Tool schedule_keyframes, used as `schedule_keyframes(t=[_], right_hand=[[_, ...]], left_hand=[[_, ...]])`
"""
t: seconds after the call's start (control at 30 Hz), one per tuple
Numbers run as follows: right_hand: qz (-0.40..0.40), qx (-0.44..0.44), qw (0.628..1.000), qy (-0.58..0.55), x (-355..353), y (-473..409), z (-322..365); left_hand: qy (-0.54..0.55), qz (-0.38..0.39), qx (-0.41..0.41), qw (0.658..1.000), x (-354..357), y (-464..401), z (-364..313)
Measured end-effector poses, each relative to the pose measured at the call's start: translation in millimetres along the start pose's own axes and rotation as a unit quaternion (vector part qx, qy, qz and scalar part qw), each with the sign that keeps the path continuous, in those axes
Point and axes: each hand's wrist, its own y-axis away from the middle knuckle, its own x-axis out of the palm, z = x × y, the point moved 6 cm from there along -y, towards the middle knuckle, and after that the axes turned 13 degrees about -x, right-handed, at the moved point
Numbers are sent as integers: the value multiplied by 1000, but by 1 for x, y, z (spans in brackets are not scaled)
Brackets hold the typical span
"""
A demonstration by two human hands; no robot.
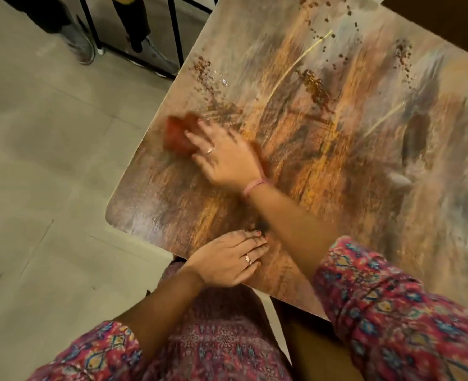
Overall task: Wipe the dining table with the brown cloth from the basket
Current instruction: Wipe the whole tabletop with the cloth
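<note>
Head view, entry by entry.

Right hand (pixel 222 158): I am pressing it flat on the brown cloth (pixel 178 134), fingers spread and laid over the cloth's near side, palm down. A ring is showing on one finger, and a pink band (pixel 253 186) is sitting around the wrist. The fingertips are blurring, so I cannot tell exactly how each one is bearing on the fabric.

Brown cloth: it is lying bunched on the dining table (pixel 364 160), close to the table's left edge, partly under my right fingers; its reddish-brown far end is sticking out beyond them.

Left hand (pixel 227 258): I am resting it palm down on the near edge of the table, fingers lying close together and nearly straight, holding nothing. A ring is showing here too. My right forearm is crossing just beyond its fingertips.

Dining table: its streaked brown-and-orange top is carrying scattered brown crumbs (pixel 314 83), lying in patches beyond the cloth and toward the far corner.

Sleeves (pixel 392 298): patterned red fabric is covering both my upper forearms.

Floor (pixel 48 188): pale tiles are showing to the left. Someone's shoes (pixel 81 48) are standing beside a black metal frame (pixel 172 34) at the top left.
</note>
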Motion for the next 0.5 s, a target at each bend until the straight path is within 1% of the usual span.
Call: schedule_keyframes(t=[0.03,0.07,0.13,0.2,0.23,0.3,0.33,0.37,0.4,0.43,0.47,0.5], right_hand=[[-38,88,995,1,-16,12,-39],[-78,176,981,3,-33,30,-79],[-147,335,931,3,-61,81,-151],[-192,476,858,-3,-79,138,-199],[-214,544,811,-14,-83,163,-211],[-259,652,711,-47,-77,187,-211],[-267,689,672,-56,-71,186,-202],[-259,705,658,-51,-65,174,-188],[-243,692,679,-34,-60,152,-169],[-230,642,732,-13,-55,123,-147],[-220,547,808,4,-49,88,-117],[-204,410,889,10,-39,51,-81]], left_hand=[[-2,-1,-2,1000,0,2,0],[-1,0,-4,1000,0,4,0],[0,1,-1,1000,-1,4,-1],[15,7,-1,1000,-3,2,0],[20,7,-4,1000,-3,2,1],[26,7,-8,1000,-3,3,4],[28,5,-8,1000,-3,3,3],[33,3,-8,999,-4,3,4],[39,4,-7,999,-4,2,3],[41,7,-5,999,-4,2,4],[40,9,-1,999,-5,2,3],[39,7,1,999,-5,3,3]])
